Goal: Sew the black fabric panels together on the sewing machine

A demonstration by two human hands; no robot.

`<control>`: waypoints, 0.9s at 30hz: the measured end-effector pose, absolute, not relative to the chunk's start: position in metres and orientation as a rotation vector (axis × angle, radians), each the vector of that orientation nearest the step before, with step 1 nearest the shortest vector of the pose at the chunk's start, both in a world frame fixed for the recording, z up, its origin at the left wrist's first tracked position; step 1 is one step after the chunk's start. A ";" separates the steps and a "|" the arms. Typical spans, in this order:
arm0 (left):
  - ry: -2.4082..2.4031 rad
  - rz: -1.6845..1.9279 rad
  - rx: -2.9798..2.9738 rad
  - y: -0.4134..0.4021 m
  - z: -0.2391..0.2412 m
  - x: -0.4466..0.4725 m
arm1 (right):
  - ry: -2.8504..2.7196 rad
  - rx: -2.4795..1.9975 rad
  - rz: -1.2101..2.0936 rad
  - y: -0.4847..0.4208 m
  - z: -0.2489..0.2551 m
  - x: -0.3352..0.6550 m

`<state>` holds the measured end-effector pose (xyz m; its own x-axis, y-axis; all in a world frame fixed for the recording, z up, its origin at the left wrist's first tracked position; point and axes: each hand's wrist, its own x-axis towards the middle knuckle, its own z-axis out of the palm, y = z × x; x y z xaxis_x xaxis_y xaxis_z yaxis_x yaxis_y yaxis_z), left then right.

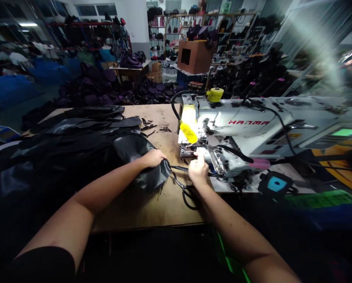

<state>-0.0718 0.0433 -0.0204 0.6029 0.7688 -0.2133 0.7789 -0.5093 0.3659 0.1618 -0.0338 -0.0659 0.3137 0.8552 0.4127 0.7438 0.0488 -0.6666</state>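
Observation:
My left hand (pixel 154 158) is closed on a black leather piece (pixel 148 165) that lies on the wooden table (pixel 140 208). A narrow black strap (pixel 179 169) runs from that piece to the white sewing machine (pixel 252 129). My right hand (pixel 197 168) is closed in a pinch on the strap right at the machine's needle area. Black-handled scissors (pixel 185 189) lie on the table just below my right hand.
A large heap of black cut pieces (pixel 70 137) covers the table's left half. A yellow tape roll (pixel 215 94) sits on top of the machine. A brown cardboard box (pixel 195 56) and shelves of bags stand behind.

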 end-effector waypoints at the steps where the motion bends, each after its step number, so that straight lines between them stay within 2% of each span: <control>1: 1.277 -0.028 2.443 0.042 -0.020 -0.069 | -1.525 -1.703 0.153 -0.035 -0.062 0.165; 6: 1.730 0.257 2.547 0.031 -0.022 -0.035 | -1.878 -1.468 -0.023 -0.056 -0.037 0.215; 9: 1.514 0.191 2.605 0.020 -0.031 -0.011 | -2.008 -1.370 -0.182 -0.081 -0.023 0.254; 12: 1.220 0.075 2.611 0.008 -0.050 0.011 | -2.104 -1.474 -0.310 -0.101 -0.016 0.289; 16: 0.981 0.023 2.578 0.000 -0.072 0.021 | -2.323 -1.541 -0.298 -0.103 -0.014 0.320; 22: 0.931 -0.040 2.681 0.001 -0.054 -0.054 | -2.625 -1.394 -0.243 -0.072 -0.009 0.314; 27: 0.883 -0.122 2.880 -0.005 -0.024 -0.142 | -2.620 -1.105 -0.281 -0.034 -0.009 0.269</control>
<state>-0.1416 -0.0053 -0.0244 0.8258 0.5524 -0.1140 0.5626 -0.8210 0.0969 0.2692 -0.0341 -0.0094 -0.6670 0.6673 0.3315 0.7225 0.6880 0.0687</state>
